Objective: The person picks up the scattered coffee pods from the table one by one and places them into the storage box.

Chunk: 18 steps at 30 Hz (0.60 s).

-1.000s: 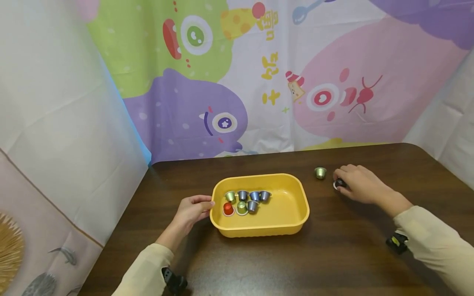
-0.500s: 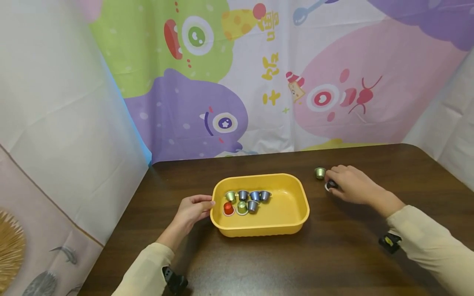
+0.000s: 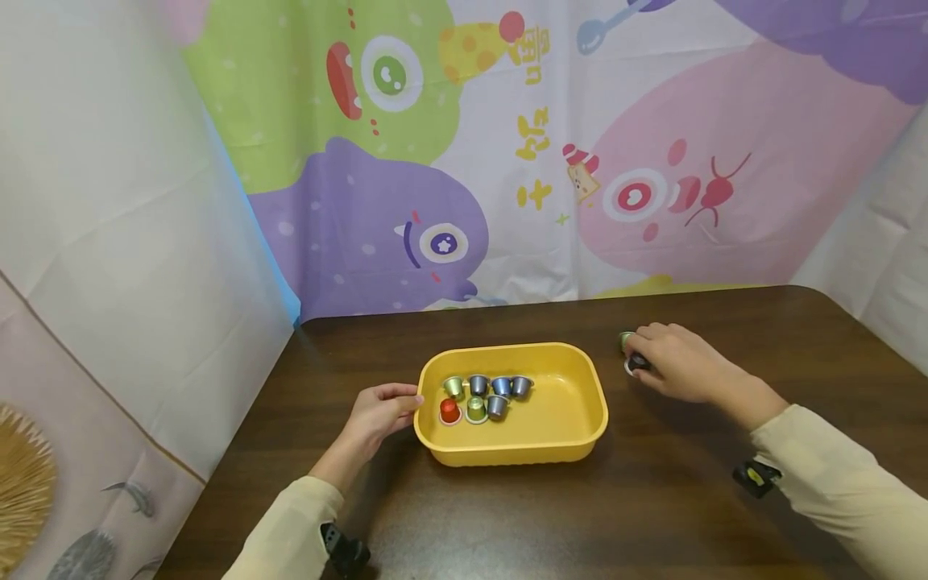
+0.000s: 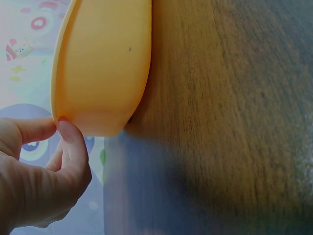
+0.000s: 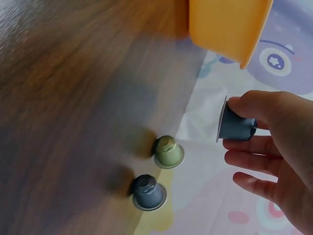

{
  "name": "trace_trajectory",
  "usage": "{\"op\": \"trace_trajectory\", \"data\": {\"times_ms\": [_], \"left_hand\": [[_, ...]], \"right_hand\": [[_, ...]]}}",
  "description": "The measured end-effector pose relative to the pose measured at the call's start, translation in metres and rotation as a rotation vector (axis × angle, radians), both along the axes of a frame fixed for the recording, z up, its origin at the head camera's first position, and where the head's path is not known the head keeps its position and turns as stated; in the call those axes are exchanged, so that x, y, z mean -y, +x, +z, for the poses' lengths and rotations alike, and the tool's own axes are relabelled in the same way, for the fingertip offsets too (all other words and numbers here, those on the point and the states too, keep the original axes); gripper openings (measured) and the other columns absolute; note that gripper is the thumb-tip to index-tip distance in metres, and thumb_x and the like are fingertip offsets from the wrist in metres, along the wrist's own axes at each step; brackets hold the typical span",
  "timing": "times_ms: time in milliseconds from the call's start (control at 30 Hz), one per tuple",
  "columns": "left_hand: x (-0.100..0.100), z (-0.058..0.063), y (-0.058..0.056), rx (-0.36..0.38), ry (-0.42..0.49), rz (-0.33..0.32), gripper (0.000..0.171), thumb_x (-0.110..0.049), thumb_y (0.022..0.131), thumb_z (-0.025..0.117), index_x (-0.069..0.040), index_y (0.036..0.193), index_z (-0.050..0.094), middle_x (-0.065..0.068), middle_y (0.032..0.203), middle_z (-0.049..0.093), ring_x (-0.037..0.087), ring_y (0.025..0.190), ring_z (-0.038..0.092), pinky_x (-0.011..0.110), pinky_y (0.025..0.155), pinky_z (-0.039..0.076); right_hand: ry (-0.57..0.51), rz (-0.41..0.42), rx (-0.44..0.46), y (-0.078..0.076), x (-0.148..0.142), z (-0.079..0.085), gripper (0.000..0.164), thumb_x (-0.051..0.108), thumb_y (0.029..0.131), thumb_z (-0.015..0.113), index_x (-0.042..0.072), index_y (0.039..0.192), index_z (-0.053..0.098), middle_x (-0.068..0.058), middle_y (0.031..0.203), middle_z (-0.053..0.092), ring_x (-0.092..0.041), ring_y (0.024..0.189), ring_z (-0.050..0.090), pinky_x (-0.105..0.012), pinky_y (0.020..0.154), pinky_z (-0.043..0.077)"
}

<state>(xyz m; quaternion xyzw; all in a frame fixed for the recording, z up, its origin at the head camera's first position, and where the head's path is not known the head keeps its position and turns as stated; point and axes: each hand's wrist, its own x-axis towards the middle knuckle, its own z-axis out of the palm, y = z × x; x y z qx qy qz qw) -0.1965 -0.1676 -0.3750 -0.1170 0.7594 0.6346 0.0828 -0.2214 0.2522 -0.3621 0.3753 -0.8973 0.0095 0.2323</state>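
Observation:
My left hand [image 3: 377, 415] pinches the left rim of a yellow tray [image 3: 515, 453] between thumb and fingers; the left wrist view shows the thumb and a fingertip on its edge. Inside the tray, toward its left, sit several coffee capsules, among them a red capsule [image 3: 449, 411] and a blue capsule [image 3: 502, 387]. To the right of the tray, my right hand [image 3: 674, 362] holds a dark coffee capsule [image 5: 236, 122] sideways between thumb and fingers, its foil lid facing left. A green capsule [image 5: 168, 152] stands on the table close by, partly covered by the right hand in the head view.
Another dark grey capsule [image 5: 149, 193] stands on the brown table [image 3: 551, 524] beside the green one; the hand hides it in the head view. A printed cartoon curtain [image 3: 507, 242] hangs behind the table's back edge, and white fabric [image 3: 145, 201] lines the left.
My right hand has moved left with the dark capsule, and now overlaps the green capsule in the head view. The left hand keeps its hold on the tray, which stays put.

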Motion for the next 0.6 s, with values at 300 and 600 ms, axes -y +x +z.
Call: {"op": "trace_trajectory", "data": {"times_ms": [300, 600], "left_hand": [[0.000, 0.001, -0.001, 0.012, -0.014, 0.011, 0.028, -0.004, 0.087, 0.065, 0.007, 0.112, 0.064, 0.011, 0.097, 0.066, 0.013, 0.081, 0.065, 0.032, 0.082, 0.060], [0.000, 0.000, 0.000, 0.010, -0.009, 0.009, 0.029, -0.004, 0.087, 0.065, 0.008, 0.113, 0.063, 0.010, 0.096, 0.067, 0.012, 0.080, 0.065, 0.031, 0.081, 0.060]], "right_hand": [[-0.013, 0.013, -0.016, 0.005, 0.011, 0.011, 0.026, 0.013, 0.070, 0.080, 0.012, 0.085, 0.059, 0.002, 0.076, 0.055, -0.016, 0.072, 0.053, -0.034, 0.062, 0.045], [-0.019, 0.020, -0.009, 0.009, 0.023, 0.019, 0.025, 0.014, 0.070, 0.081, 0.013, 0.086, 0.060, 0.002, 0.078, 0.057, -0.016, 0.074, 0.055, -0.034, 0.064, 0.046]]}}
